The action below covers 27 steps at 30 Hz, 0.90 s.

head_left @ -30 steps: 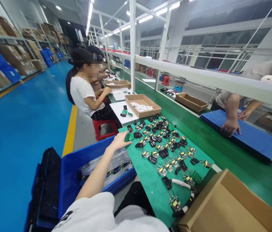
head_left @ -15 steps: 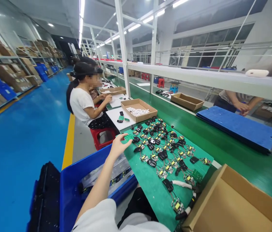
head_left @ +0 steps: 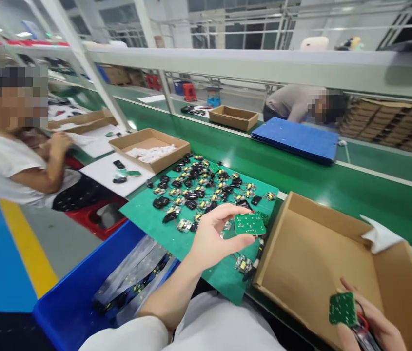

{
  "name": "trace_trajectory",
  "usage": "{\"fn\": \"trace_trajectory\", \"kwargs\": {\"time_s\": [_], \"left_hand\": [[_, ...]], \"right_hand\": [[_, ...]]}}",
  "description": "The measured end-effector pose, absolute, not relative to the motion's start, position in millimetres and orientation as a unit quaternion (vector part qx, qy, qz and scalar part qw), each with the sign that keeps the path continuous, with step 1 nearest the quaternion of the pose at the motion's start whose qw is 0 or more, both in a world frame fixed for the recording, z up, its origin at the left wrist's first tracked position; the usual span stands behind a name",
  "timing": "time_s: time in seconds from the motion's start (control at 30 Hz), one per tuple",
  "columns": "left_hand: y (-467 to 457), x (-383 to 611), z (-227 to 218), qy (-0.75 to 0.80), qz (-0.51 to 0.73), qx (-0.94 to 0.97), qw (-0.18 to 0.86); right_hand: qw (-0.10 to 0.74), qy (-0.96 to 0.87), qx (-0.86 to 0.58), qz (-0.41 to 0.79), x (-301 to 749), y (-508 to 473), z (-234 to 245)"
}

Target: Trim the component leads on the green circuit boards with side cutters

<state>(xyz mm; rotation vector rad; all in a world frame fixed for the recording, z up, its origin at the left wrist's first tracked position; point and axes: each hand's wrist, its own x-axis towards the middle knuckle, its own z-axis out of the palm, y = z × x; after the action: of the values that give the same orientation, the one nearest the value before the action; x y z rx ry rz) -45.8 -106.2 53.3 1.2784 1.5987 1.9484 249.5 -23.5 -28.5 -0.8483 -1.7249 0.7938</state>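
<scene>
Between the thumb and fingers of my left hand [head_left: 215,236] is a green circuit board [head_left: 249,224], held by its edges above the green mat. My right hand [head_left: 377,317], at the lower right over the cardboard box, grips a second green circuit board [head_left: 342,309] with red and black wires behind it. Underneath my left hand, the green mat [head_left: 147,214] bears several small boards with yellow parts, wired to black plastic housings [head_left: 191,204]. One wired board [head_left: 243,263] lies near the mat's front edge.
An open cardboard box [head_left: 323,243] stands right of the mat. Behind the mat is a carton [head_left: 176,141] of white pieces. A blue bin [head_left: 63,297] with bagged parts is at lower left. Co-workers sit at left; another person [head_left: 293,102] bends beyond the blue panels [head_left: 295,139].
My view has swung right. My left hand has carried its circuit board from the mat's far left corner to the right. My right hand has come into view holding another board.
</scene>
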Motion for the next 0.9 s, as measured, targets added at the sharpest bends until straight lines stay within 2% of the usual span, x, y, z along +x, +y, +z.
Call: {"fn": "trace_trajectory", "kwargs": {"time_s": [0.1, 0.17, 0.9], "left_hand": [[-99.2, -27.8, 59.5, 0.509, 0.683, 0.456, 0.256], [-97.9, -21.2, 62.0, 0.496, 0.681, 0.458, 0.284], [-98.0, -13.2, 50.9, 0.480, 0.658, 0.486, 0.316]], "right_hand": [[0.580, -0.642, -0.387, 0.320, 240.7, -35.2, -28.9], [0.592, -0.646, -0.359, 0.321, 236.8, -38.4, -30.6], [0.561, -0.679, -0.355, 0.313, 242.6, -39.0, -37.0]]}}
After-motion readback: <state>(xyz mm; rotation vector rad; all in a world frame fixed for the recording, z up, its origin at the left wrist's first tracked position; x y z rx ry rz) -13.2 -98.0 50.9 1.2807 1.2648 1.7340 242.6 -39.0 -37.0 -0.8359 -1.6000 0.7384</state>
